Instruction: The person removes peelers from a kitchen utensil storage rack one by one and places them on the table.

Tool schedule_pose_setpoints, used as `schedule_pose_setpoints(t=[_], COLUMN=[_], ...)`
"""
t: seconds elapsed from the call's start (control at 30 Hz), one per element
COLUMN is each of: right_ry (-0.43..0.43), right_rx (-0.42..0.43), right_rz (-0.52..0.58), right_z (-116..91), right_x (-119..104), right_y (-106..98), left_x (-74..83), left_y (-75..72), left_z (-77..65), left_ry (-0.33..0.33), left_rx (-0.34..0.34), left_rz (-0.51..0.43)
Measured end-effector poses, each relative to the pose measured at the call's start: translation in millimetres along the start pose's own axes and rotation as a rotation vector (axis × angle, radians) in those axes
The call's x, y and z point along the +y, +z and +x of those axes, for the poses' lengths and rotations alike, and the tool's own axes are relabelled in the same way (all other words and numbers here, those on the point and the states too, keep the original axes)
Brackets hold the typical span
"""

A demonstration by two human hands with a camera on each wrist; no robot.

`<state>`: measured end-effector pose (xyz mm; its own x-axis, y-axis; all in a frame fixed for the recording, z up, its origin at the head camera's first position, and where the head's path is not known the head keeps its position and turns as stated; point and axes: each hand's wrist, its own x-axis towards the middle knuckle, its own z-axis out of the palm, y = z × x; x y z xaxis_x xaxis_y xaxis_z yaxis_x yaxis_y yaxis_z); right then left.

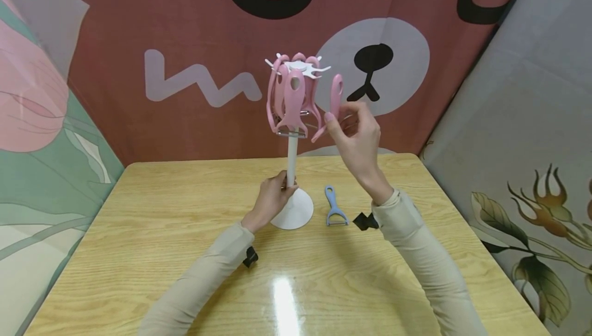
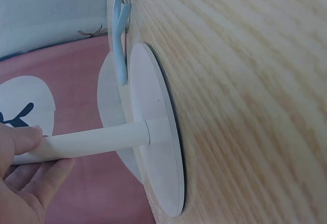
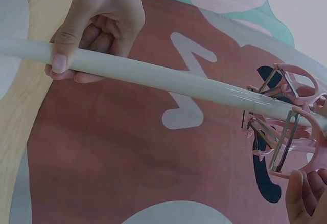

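Observation:
A white stand with a round base [image 1: 300, 217] and an upright pole [image 1: 292, 159] is on the table. Several pink peelers [image 1: 293, 102] hang from the white hooks [image 1: 298, 66] at its top. My left hand [image 1: 270, 200] grips the pole low down, just above the base, thumb on one side and fingers on the other. To the right of the hanging peelers, my right hand [image 1: 359, 135] pinches another pink peeler [image 1: 336, 94] by its handle, with the holed end up. That peeler is apart from the hooks. A blue peeler [image 1: 332, 202] lies right of the base.
The wooden table [image 1: 162, 233] ends at a red curtain [image 1: 194, 130] with a cartoon face. A grey floral cloth [image 1: 509, 135] hangs on the right, a green and pink one [image 1: 37, 182] on the left. Black pieces [image 1: 365, 221] show near the sleeves.

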<state>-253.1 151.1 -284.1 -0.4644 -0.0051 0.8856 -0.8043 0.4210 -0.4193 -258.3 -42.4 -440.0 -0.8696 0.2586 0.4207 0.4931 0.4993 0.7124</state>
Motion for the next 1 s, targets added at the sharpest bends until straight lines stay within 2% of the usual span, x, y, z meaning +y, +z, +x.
schedule_pose_setpoints(t=[1.0], right_ry=[0.016], right_rx=[-0.023], right_rz=[-0.029], right_z=[-4.2], right_x=[5.4], right_y=[-1.7], left_x=[-2.9], left_y=[0.6], left_z=[0.4], left_ry=[0.021], left_rx=[-0.005], left_rz=[0.014])
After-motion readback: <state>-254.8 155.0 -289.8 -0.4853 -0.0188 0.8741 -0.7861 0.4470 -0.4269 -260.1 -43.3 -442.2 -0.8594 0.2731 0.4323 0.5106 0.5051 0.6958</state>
